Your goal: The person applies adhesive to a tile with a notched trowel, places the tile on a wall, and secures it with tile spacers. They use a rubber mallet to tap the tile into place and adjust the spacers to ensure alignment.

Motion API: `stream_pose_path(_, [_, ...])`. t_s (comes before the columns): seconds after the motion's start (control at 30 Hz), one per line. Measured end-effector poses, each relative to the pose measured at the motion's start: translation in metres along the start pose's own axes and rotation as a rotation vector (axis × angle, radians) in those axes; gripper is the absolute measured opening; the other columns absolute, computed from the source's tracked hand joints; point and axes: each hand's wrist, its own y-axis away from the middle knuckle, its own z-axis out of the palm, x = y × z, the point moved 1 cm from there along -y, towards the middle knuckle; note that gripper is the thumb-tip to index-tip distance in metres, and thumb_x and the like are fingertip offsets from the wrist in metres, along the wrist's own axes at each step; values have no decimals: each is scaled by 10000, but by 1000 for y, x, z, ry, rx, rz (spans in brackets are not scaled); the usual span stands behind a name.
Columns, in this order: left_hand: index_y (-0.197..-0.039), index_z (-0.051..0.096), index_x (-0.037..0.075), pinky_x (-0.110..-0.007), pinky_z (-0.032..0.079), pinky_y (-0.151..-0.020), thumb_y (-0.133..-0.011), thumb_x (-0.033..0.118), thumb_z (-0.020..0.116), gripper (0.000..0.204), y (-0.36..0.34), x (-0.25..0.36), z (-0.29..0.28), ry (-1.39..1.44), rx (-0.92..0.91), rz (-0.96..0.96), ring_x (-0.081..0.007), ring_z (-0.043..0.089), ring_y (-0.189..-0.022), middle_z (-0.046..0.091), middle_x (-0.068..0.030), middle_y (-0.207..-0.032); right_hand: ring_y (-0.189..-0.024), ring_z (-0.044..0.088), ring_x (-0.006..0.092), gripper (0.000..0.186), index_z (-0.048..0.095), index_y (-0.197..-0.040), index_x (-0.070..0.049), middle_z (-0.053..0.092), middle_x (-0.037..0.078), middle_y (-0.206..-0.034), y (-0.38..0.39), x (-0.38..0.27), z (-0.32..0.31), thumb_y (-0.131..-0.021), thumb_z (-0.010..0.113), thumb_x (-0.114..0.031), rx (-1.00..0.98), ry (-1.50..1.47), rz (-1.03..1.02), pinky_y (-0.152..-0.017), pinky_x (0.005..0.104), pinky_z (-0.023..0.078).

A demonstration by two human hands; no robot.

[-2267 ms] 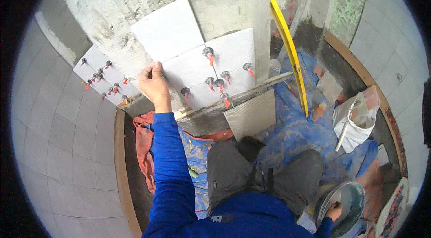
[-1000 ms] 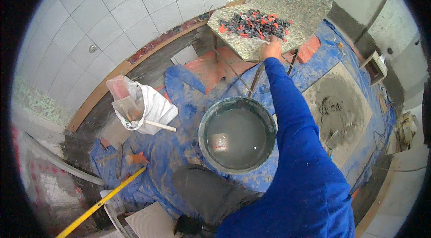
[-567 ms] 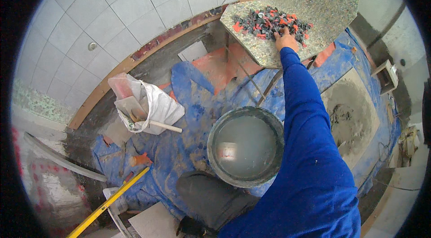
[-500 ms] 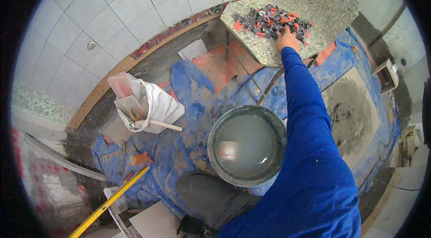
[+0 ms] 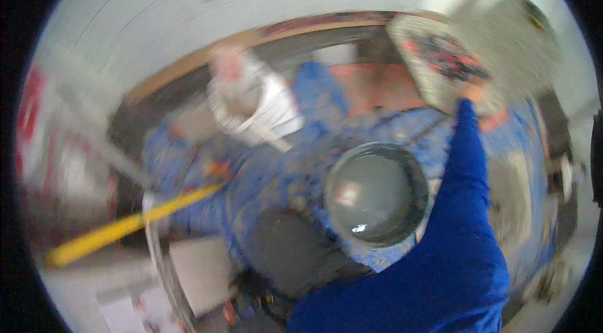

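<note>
My right hand [image 5: 474, 90] is stretched out at the far right, at the near edge of a pile of small black and red plastic pieces [image 5: 446, 57], which look like tile levelling caps. Motion smears its fingers, so whether it grips any of them does not show. The pile lies on a speckled foam-like seat board [image 5: 521, 50] with an upright back part. My blue-sleeved right arm crosses beside a round dark bucket [image 5: 331, 192] of cloudy grey water. I do not see my left hand.
A white sack [image 5: 282, 110] with scraps and a stick stands left of centre on the dirty blue sheet [image 5: 301, 176]. A yellow spirit level [image 5: 138, 223] lies at lower left, near a pale tile [image 5: 201, 273]. A mortar-smeared board [image 5: 510, 201] lies right of my arm.
The view has swung left, so the scene has shifted right and blurred. My right hand remains by the pile of plastic pieces.
</note>
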Motion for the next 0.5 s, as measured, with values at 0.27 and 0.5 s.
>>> stream_pose_path(0.27, [-1320,625,0,-426,539,-1025,-1031,153,561,333,89,151,23,1148,-640,-400,-298,656,-1187,654,-150,-1298,-1130,641,275,406,643,-1297,-42,649,110,-1294,238,-177,-113,-1019,658,-339,-688,-408,-801,-965,447,554])
stream_pose_path(0.5, [-1414,557,65,-519,477,-1065,-1065,654,362,712,65,222,41,2288,-936,-1308,-280,551,-1282,625,-106,-1348,-987,651,347,118,683,-1030,-47,701,147,-1025,624,-198,-334,-912,667,-48,-1541,-775,-1217,-895,420,496])
